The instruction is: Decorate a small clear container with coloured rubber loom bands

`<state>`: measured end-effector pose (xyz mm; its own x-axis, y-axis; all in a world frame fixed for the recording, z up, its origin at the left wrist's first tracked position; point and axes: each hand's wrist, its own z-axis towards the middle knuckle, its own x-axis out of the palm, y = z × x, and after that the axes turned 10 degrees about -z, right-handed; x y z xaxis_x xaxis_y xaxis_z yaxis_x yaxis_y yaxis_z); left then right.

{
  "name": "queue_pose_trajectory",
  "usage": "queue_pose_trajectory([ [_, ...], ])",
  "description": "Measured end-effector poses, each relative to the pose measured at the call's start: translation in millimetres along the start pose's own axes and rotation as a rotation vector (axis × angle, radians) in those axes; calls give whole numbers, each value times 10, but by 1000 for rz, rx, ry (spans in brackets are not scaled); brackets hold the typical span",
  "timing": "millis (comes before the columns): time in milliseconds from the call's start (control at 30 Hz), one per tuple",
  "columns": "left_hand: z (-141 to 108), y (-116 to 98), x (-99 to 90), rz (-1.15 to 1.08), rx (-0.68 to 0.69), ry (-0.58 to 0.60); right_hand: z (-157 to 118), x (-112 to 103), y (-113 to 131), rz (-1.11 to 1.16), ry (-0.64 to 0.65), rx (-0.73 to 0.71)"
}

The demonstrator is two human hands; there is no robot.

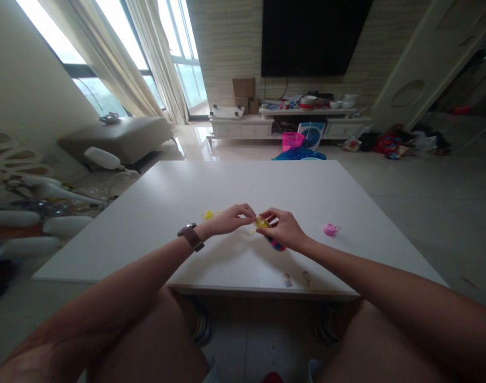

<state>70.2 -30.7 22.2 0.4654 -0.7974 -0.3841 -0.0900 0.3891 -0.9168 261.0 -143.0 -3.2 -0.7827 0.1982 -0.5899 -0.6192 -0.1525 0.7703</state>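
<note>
Over the middle of the white table (243,183), my right hand (286,229) is closed around a small clear container with yellow in it (262,222). A rounded red, blue and dark piece (276,244) shows just below that hand; I cannot tell whether it joins the container. At the container's left end, the fingers of my left hand (235,217) are pinched together. What they hold, if anything, is too small to make out. Small yellow pieces (208,214) lie on the table behind my left wrist, which wears a watch (191,236).
To the right on the table lies a small pink object (331,229). Two small flat stickers or marks, a coloured one (287,280) and a pale one (306,277), are near the front edge. Beyond the table stand a pink basket (291,141) and a low white cabinet (243,128).
</note>
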Motion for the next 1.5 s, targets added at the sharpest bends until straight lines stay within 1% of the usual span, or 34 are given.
queue_pose_trajectory([
  [67, -9, -4, 16, -29, -57, 56, -9, -1, 8, -8, 7, -12],
  [133, -27, -33, 37, -77, -151, 111, -20, -9, 30, -15, 23, -38],
  [233, -55, -102, 76, -141, -249, 171, -39, -31, 83, -34, 65, -108],
  [333, -65, -160, 120, -151, -280, 196, -58, -39, 125, -71, 35, -156],
  [400, -58, -175, 151, -124, -270, 210, -71, -30, 131, -93, 9, -188],
  [467, -42, -166, 179, -108, -250, 234, -79, -15, 121, -100, 20, -225],
  [567, 1, -114, 192, -165, -287, 257, -59, -8, 104, -99, 36, -229],
  [633, 35, -75, 168, -207, -296, 215, -18, -29, 106, -99, 19, -185],
  [733, 74, -39, 96, -222, -235, 120, 50, -83, 127, -116, -34, -129],
  [800, 79, -32, 49, -220, -208, 84, 67, -113, 138, -130, -53, -119],
  [867, 70, -32, 16, -187, -175, 65, 55, -127, 138, -135, -45, -122],
  [967, 51, -41, -16, -110, -68, 37, 10, -124, 126, -130, -15, -142],
  [1067, 50, -42, -60, -113, 12, -17, -16, -114, 111, -135, -3, -159],
  [1133, 57, -9, -97, -150, -4, -101, -8, -112, 91, -147, -17, -163],
  [1200, 61, 75, -123, -153, -70, -203, 16, -116, 52, -164, -51, -159],
  [1233, 59, 135, -125, -124, -115, -233, 31, -119, 26, -176, -72, -152],
  [1267, 56, 204, -115, -67, -165, -237, 45, -123, -3, -188, -92, -143],
  [1333, 45, 349, -59, 119, -251, -169, 70, -132, -58, -209, -116, -117],
  [1367, 41, 414, -13, 212, -272, -133, 78, -138, -80, -219, -120, -105],
  [1433, 41, 515, 100, 327, -287, -86, 83, -149, -106, -244, -113, -94],
  [1500, 56, 572, 216, 375, -284, -68, 79, -160, -113, -278, -103, -102],
])
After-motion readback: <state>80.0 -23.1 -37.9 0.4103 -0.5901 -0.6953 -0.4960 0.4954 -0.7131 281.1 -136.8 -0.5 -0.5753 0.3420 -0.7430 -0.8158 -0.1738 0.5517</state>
